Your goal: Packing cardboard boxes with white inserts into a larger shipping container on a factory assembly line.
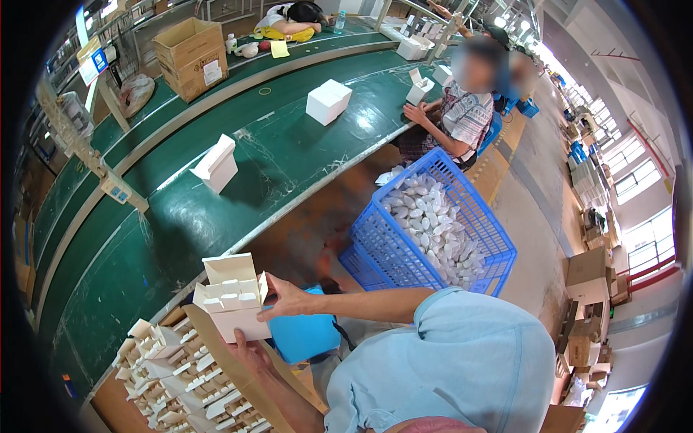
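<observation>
Between my hands is a white carton (237,322) with its lid flap raised and several small white boxes standing inside. My left hand (250,353) supports it from below at the near side. My right hand (283,297) grips its right side near the top edge, fingers closed on the card. Just below the carton, a large brown cardboard box (209,328) is packed with rows of open white cartons (170,382); my left forearm passes over its edge.
A green conveyor table (267,155) carries a closed white carton (328,102) and another with a raised flap (216,164). A blue crate (390,234) of wrapped white pieces stands beside a blue stool (303,335). A seated person (462,119) handles a carton farther along.
</observation>
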